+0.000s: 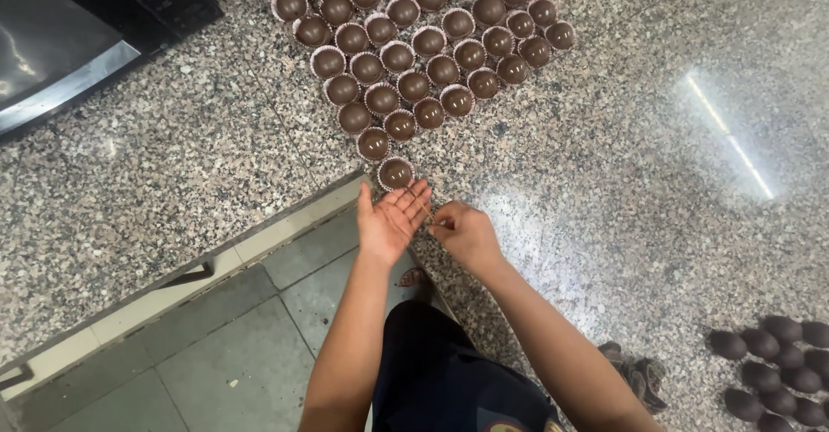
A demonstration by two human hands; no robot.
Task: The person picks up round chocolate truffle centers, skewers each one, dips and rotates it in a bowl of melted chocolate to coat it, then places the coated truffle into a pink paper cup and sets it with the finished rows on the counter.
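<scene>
Head view: left hand (390, 221) open, palm up, at tabletop (622, 164) edge, just below nearest chocolate cup (396, 174). Right hand (465, 234) pinched shut on thin stick (429, 216), tip over left fingers. Cup cluster (414, 43) beyond.

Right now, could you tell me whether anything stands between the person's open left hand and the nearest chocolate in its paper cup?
Nothing visible does. The left hand lies open, palm up, fingertips just short of the nearest chocolate, with only bare granite counter between them. The right hand pinches something thin beside it, off that path.
</scene>
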